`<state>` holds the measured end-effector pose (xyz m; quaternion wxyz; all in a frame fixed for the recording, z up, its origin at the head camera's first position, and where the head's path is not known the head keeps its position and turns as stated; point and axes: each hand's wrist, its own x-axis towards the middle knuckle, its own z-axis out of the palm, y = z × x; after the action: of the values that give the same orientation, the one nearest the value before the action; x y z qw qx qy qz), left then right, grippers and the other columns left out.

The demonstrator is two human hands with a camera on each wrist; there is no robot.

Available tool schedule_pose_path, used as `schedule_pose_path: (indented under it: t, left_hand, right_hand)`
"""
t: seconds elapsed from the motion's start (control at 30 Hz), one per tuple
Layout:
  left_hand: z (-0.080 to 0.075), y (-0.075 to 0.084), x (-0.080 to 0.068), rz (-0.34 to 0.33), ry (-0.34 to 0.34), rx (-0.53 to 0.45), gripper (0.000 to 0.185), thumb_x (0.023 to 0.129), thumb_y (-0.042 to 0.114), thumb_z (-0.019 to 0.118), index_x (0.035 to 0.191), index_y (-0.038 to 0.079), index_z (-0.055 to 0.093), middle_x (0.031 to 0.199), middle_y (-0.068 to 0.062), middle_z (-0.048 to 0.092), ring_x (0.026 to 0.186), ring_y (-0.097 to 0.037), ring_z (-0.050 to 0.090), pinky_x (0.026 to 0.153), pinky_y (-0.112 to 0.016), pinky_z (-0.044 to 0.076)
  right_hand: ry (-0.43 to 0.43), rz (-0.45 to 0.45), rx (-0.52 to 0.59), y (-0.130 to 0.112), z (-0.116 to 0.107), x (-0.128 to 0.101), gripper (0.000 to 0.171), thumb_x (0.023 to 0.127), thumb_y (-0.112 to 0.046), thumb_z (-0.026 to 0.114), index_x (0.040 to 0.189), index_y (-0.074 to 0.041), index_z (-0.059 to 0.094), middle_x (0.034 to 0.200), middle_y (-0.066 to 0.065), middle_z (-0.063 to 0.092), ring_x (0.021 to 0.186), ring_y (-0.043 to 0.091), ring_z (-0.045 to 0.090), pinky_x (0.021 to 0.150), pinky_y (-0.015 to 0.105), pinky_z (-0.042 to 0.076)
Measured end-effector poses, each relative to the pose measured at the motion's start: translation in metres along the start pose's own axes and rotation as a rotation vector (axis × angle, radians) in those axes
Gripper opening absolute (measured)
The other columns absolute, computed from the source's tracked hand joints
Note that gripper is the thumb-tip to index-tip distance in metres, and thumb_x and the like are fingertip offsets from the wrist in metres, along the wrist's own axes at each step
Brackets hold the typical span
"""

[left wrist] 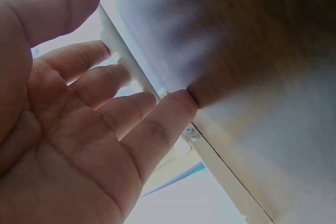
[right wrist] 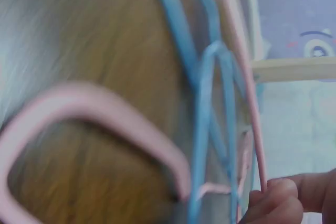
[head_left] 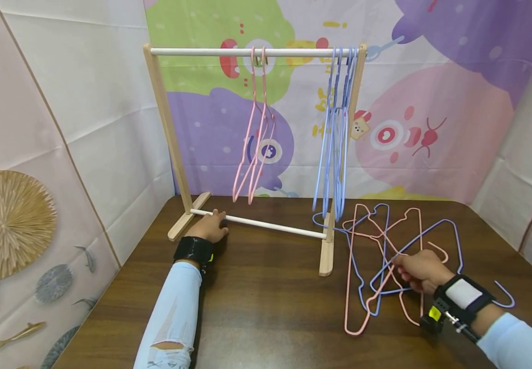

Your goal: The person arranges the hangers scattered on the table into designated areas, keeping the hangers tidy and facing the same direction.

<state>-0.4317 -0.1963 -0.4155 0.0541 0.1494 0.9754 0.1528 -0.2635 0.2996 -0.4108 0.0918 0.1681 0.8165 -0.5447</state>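
In the head view, my right hand (head_left: 423, 269) pinches a pink clothes hanger (head_left: 355, 333) lying in a loose heap on the table's right side. Its pink bar (right wrist: 254, 114) runs up from the thumb and fingertips in the right wrist view. Blue hangers (head_left: 457, 246) overlap it in the heap. My left hand (head_left: 207, 227) is at the left end of the rack's white lower rod (head_left: 270, 225), beside the wooden foot. Its fingers (left wrist: 152, 129) look relaxed and slightly bent in the left wrist view, holding nothing.
On the rack's white top rod (head_left: 187, 52) hang two pink hangers (head_left: 236, 179) near the middle and several blue hangers (head_left: 326, 154) at the right end. A wooden foot (head_left: 326, 259) stands just left of the heap. A patterned cloth (head_left: 413, 128) covers the back.
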Motion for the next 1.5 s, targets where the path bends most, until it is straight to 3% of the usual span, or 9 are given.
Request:
schedule_pose_path:
  t: [0.27, 0.43, 0.63, 0.8, 0.9, 1.03, 1.23, 1.5]
  left_hand:
    - [0.000, 0.000, 0.000, 0.001, -0.006, 0.004, 0.063, 0.104, 0.019, 0.054, 0.158, -0.003, 0.032, 0.162, -0.035, 0.020, 0.149, -0.051, 0.024, 0.120, -0.059, 0.027]
    - [-0.001, 0.000, 0.000, 0.002, -0.003, 0.008, 0.062, 0.104, 0.019, 0.054, 0.157, -0.004, 0.033, 0.161, -0.035, 0.021, 0.148, -0.051, 0.025, 0.119, -0.060, 0.028]
    - [0.000, 0.001, 0.000, 0.010, 0.006, 0.015, 0.062, 0.103, 0.019, 0.054, 0.157, -0.004, 0.034, 0.161, -0.036, 0.024, 0.147, -0.052, 0.027, 0.119, -0.060, 0.029]
    - [-0.001, 0.002, -0.001, 0.013, 0.007, 0.018, 0.062, 0.102, 0.019, 0.055, 0.156, -0.005, 0.034, 0.160, -0.036, 0.025, 0.147, -0.052, 0.028, 0.119, -0.060, 0.030]
    - [-0.001, 0.002, -0.002, 0.011, 0.009, 0.014, 0.062, 0.103, 0.018, 0.055, 0.156, -0.005, 0.034, 0.160, -0.036, 0.025, 0.147, -0.052, 0.028, 0.119, -0.060, 0.029]
    - [-0.001, 0.002, -0.004, 0.005, 0.007, 0.010, 0.062, 0.103, 0.019, 0.055, 0.157, -0.004, 0.034, 0.161, -0.035, 0.024, 0.148, -0.051, 0.027, 0.119, -0.060, 0.029]
    - [-0.001, 0.001, -0.004, 0.008, 0.003, 0.005, 0.063, 0.103, 0.019, 0.055, 0.157, -0.004, 0.034, 0.160, -0.036, 0.024, 0.147, -0.052, 0.027, 0.119, -0.059, 0.029]
    - [-0.001, 0.002, -0.003, 0.003, 0.001, 0.004, 0.063, 0.103, 0.020, 0.055, 0.157, -0.003, 0.033, 0.160, -0.036, 0.024, 0.148, -0.051, 0.026, 0.119, -0.060, 0.030]
  right_hand:
    - [-0.052, -0.075, 0.279, -0.014, 0.001, -0.001, 0.026, 0.103, -0.021, 0.058, 0.080, -0.015, 0.067, 0.066, -0.009, 0.063, 0.055, 0.000, 0.058, 0.051, 0.017, 0.052]
    - [-0.129, -0.161, 0.349, -0.019, 0.008, -0.001, 0.016, 0.106, -0.022, 0.057, 0.095, -0.015, 0.066, 0.078, -0.006, 0.068, 0.069, 0.003, 0.065, 0.061, 0.019, 0.056]
    - [-0.137, -0.258, 0.448, -0.026, 0.013, -0.004, 0.011, 0.104, -0.021, 0.062, 0.097, -0.022, 0.071, 0.082, -0.006, 0.071, 0.072, 0.004, 0.068, 0.063, 0.020, 0.057]
    - [-0.091, -0.348, 0.411, -0.030, 0.017, -0.008, 0.012, 0.103, -0.019, 0.063, 0.098, -0.022, 0.073, 0.082, -0.005, 0.071, 0.070, 0.005, 0.068, 0.061, 0.021, 0.058]
    - [-0.028, -0.410, 0.320, -0.034, 0.024, -0.014, 0.013, 0.104, -0.017, 0.062, 0.106, -0.008, 0.071, 0.079, -0.005, 0.071, 0.067, 0.005, 0.067, 0.060, 0.020, 0.058]
    - [0.035, -0.469, 0.198, -0.040, 0.035, -0.024, 0.032, 0.104, -0.014, 0.060, 0.120, 0.014, 0.059, 0.077, -0.005, 0.071, 0.066, 0.005, 0.067, 0.061, 0.022, 0.058]
    - [-0.019, -0.509, 0.182, -0.053, 0.054, -0.050, 0.034, 0.104, -0.015, 0.061, 0.119, 0.015, 0.059, 0.080, 0.000, 0.071, 0.068, 0.009, 0.067, 0.062, 0.025, 0.059]
    - [-0.141, -0.491, 0.217, -0.065, 0.084, -0.089, 0.030, 0.103, -0.013, 0.061, 0.116, 0.015, 0.060, 0.083, 0.006, 0.070, 0.068, 0.012, 0.067, 0.062, 0.026, 0.058]
